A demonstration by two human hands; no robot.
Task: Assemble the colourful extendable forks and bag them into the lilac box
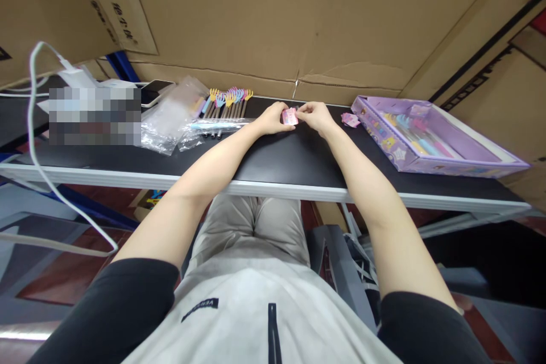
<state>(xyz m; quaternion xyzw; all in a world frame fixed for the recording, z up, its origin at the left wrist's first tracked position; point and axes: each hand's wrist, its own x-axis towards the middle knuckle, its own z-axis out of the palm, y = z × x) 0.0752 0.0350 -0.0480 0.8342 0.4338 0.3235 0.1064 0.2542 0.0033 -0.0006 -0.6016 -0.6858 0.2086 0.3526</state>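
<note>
Both hands meet over the far part of a black table (290, 153). My left hand (272, 118) and my right hand (314, 115) pinch a small pink packet (289, 117) between them, fingers closed on its two ends. Just left of them lies a row of pencils with coloured hand-shaped tops (228, 101), partly under clear plastic bags (174, 116). Another small pink packet (350, 119) lies to the right of my right hand.
A purple stationery box (430, 139) with an open top sits at the right end of the table. A white cable (36, 125) hangs off the left side, with a phone (156, 91) behind the bags. Cardboard walls (273, 17) stand behind the table.
</note>
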